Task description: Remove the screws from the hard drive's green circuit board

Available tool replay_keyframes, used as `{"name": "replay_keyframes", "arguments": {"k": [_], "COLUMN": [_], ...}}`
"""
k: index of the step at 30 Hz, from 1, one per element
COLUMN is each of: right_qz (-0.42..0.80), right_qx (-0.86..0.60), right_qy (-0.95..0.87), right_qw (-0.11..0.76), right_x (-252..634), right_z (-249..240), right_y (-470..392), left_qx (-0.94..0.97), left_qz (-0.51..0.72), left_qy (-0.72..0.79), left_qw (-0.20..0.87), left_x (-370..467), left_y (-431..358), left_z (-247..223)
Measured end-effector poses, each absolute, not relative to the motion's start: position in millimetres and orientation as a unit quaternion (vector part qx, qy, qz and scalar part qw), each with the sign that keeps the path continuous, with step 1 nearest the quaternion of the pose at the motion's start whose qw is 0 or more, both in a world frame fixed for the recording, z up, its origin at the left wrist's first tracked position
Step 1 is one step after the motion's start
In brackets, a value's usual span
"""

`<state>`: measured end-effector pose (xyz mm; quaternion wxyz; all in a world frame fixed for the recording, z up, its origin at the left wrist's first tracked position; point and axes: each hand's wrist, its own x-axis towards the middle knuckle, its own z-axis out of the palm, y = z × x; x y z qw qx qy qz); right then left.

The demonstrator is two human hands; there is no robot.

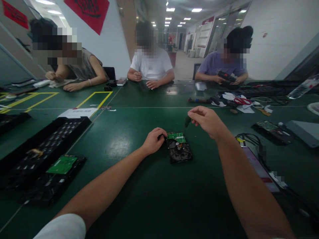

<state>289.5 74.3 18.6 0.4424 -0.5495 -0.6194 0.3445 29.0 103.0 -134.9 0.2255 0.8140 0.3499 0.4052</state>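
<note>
A hard drive lies on the green table in front of me, its green circuit board facing up at the far end. My left hand grips the drive's far left corner, fingers curled against the edge. Above the far right corner, my right hand pinches the dark green handle of a screwdriver. The screwdriver stands nearly upright, its thin shaft pointing down at the circuit board; whether the tip touches a screw is too small to tell.
At left lie another hard drive and a long black tray. To the right are a phone, black cables, another drive and a grey box. Several people sit across the table; one holds a power tool.
</note>
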Motion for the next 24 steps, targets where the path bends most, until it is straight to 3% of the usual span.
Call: {"name": "replay_keyframes", "arguments": {"k": [18, 24], "right_qz": [0.379, 0.323], "right_qx": [-0.522, -0.559], "right_qy": [-0.640, -0.633], "right_qw": [0.416, 0.427], "right_x": [290.8, 291.7], "right_z": [14.9, 14.1], "right_y": [78.4, 76.8], "left_qx": [0.809, 0.811], "left_qz": [0.416, 0.409], "left_qy": [0.351, 0.355], "left_qw": [0.221, 0.223], "left_x": [30.0, 29.3], "left_y": [103.7, 104.1], "left_z": [-138.7, -138.0]}}
